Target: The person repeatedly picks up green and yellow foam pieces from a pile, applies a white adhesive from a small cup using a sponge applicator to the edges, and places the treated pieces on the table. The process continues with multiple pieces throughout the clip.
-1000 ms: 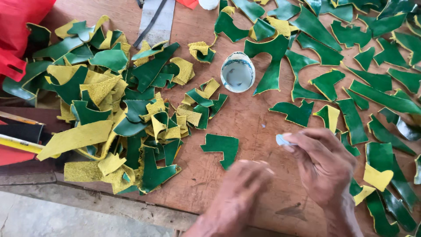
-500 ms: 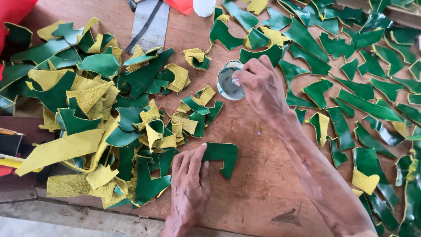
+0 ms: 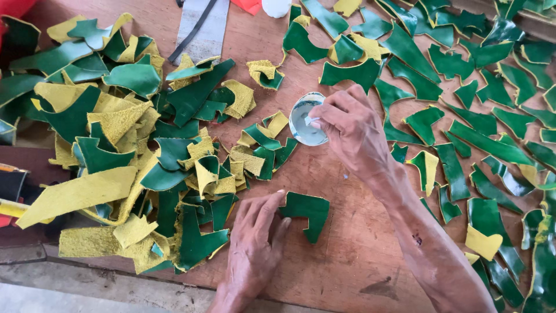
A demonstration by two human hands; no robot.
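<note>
- Left hand (image 3: 253, 253): lies flat, palm down, on the wooden worktop (image 3: 341, 261) at the near edge. Its fingers are spread narrow and extended, with nothing clasped; the fingertips press the left edge of a green leather piece (image 3: 307, 211).
- Green leather piece: notched outline, glossy green face up, lying flat on bare wood just ahead of the left hand, apart from the heaps on either side.
- Right hand (image 3: 353, 130): reaches forward across the middle of the worktop, forearm running in from the lower right. Its fingers are pinched together on a small white pad (image 3: 313, 121), which is held at the mouth of a small round tin (image 3: 304, 119).
- Small round tin: stands open on the worktop beyond the green leather piece, its pale inside showing. Whether the pad touches the contents cannot be told.
- Left heap (image 3: 145, 150): a dense pile of green and yellow leather offcuts, overlapping, some with the rough yellow side up. It reaches to just beside the left hand.
- Right spread (image 3: 480, 116): green offcuts laid mostly singly, glossy side up, running to the far right edge.
- Far edge: a grey strip (image 3: 202, 26) lies on the worktop with a dark strap across it; a white object (image 3: 277, 7) is cut off by the frame.
</note>
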